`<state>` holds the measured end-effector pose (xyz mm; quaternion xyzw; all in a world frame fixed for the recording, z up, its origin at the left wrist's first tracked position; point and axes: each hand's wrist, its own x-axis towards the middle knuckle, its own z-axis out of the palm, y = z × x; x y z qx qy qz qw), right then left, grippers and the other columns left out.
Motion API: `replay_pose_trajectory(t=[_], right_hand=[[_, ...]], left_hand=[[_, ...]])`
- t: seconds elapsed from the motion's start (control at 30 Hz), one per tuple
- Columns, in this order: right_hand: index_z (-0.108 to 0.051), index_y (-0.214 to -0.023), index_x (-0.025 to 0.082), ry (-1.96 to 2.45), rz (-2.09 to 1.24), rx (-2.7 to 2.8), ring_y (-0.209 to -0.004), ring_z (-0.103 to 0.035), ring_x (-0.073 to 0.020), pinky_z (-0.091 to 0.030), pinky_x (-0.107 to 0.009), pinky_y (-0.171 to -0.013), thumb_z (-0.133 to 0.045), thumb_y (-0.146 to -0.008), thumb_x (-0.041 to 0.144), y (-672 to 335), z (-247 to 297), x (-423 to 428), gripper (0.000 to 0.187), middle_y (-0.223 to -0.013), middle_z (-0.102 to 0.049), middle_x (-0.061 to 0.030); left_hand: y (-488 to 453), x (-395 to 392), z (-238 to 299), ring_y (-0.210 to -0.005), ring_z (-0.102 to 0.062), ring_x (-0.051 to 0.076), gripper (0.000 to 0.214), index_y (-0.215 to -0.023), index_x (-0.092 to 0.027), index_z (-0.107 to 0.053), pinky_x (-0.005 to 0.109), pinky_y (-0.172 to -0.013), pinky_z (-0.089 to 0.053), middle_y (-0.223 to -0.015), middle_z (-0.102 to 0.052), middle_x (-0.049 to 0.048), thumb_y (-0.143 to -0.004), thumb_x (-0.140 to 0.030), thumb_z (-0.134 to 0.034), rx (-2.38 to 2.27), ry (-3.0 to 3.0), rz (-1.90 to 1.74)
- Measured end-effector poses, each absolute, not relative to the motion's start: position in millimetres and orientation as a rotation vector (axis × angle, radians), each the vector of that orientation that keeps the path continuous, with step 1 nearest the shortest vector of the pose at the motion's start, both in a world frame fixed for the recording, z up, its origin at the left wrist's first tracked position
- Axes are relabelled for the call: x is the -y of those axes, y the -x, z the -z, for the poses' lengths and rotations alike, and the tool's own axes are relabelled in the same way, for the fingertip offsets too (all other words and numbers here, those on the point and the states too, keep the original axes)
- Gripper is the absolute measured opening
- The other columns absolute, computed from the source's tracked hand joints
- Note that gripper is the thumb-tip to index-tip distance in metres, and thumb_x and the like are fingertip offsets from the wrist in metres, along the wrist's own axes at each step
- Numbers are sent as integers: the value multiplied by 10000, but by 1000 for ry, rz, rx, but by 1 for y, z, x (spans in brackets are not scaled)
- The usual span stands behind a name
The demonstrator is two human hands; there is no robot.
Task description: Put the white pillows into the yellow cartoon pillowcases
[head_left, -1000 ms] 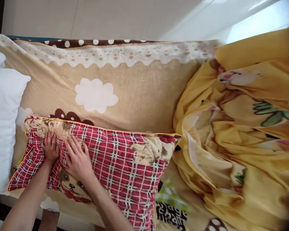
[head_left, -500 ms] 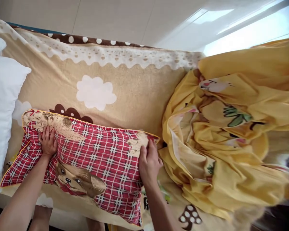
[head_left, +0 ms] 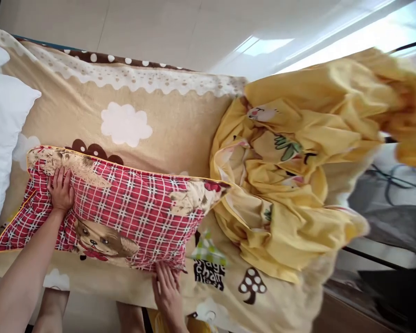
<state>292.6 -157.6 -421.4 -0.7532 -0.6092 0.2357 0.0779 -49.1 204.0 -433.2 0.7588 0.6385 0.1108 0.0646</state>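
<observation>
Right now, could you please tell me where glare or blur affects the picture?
Head view: glare whitens the floor at upper right; same head view: the yellow cloth blurs toward the right edge, while the plaid pillow looks fairly sharp.

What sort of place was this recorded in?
Probably a bedroom: a red plaid dog-print pillow and a white pillow lie on a cloud-print bedsheet, with crumpled yellow bedding towards one end.

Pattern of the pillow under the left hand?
Pillow: red-and-white plaid, with a printed dog face; head view.
</observation>
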Motion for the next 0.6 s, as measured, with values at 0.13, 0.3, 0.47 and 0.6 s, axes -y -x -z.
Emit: replay_pose_trajectory(t=[0.13,0.3,0.47,0.6], right_hand=[[-673,-1208,193,2533,-1069,1066,-1117,-643,-320,-517,-434,-915,-391,-884,648,-348,401,175,626,-1227,-686,-132],[-411,-1454,154,2288,-1084,239,-1239,-563,-329,-518,-396,-922,-453,-760,796,-329,379,71,947,-1421,-540,-160],[-545,-1352,189,2067,-1307,148,-1183,-613,-302,-541,-363,-921,-628,-662,752,-289,364,-16,894,-1308,-645,-105],[-699,-1106,148,2037,-1359,139,-1069,-669,-349,-563,-420,-878,-735,-598,671,-291,320,-27,730,-1075,-745,-125]], left_hand=[[43,-208,414,-1456,-309,266,595,-1446,-113,-469,448,-1174,-130,-1523,-417,176,-951,-386,-283,-1916,-2283,-342],[64,-200,360,-1454,-320,252,548,-1447,-182,-473,456,-1191,-125,-1558,-371,142,-970,-402,-316,-1836,-2280,-285],[127,-147,333,-1394,-381,411,754,-1365,-48,-523,582,-1123,-274,-1434,-476,284,-874,-607,-401,-2415,-1267,-303],[138,-110,318,-1008,-672,394,758,-946,-78,-716,501,-877,-535,-906,-737,214,-773,-750,-412,-2138,-868,-225]])
